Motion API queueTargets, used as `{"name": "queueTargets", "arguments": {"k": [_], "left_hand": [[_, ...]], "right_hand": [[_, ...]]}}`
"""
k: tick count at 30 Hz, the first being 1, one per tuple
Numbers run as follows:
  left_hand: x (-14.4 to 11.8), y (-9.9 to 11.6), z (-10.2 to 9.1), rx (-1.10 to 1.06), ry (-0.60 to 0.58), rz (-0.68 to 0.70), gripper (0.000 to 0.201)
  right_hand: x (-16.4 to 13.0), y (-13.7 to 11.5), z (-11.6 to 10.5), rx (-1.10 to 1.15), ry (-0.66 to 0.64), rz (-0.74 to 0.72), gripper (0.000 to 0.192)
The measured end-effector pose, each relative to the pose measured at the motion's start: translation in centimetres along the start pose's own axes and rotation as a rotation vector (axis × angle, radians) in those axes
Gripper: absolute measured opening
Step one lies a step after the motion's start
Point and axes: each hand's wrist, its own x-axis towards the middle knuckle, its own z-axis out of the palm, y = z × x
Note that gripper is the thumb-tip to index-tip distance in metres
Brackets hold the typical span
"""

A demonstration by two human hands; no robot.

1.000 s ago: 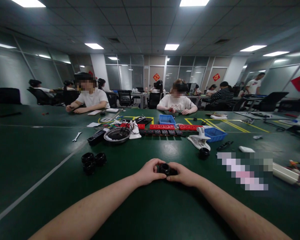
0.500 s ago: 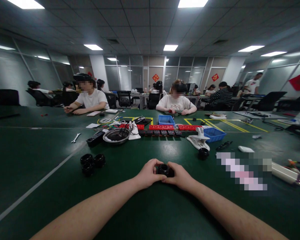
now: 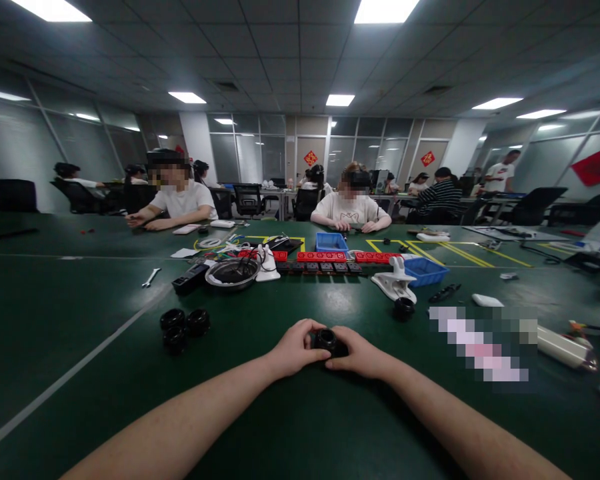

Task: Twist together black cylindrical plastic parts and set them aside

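Hands on a small black ring, low in the middle of the green table.

The left hand (image 3: 296, 348) and the right hand (image 3: 359, 353) both pinch the small black round part (image 3: 327, 340) between their fingers, close above the green table (image 3: 80, 313). It looks hard, smooth and shiny, like a little tube with a hole. I think a firm, even pinch from both sides works best, since a slick round thing could slip. Three more black rings (image 3: 180, 325) sit to the left, well apart.
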Motion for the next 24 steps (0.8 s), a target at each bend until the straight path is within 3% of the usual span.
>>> {"name": "queueTargets", "arguments": {"k": [4, 17, 21, 24], "left_hand": [[0.0, -0.1, -0.1, 0.031, 0.010, 0.029, 0.039], [-0.2, 0.2, 0.0, 0.068, 0.003, 0.067, 0.040], [-0.5, 1.0, 0.3, 0.093, 0.043, 0.014, 0.038], [-0.8, 1.4, 0.7, 0.104, 0.112, -0.019, 0.036]], "right_hand": [[0.1, 0.3, -0.4, 0.118, -0.039, 0.010, 0.027], [-0.1, -0.1, -1.0, 0.222, -0.094, 0.000, 0.028], [-0.1, 0.1, -0.6, 0.201, -0.037, 0.107, 0.026], [-0.1, -0.1, 0.2, 0.059, 0.053, 0.184, 0.030]]}}
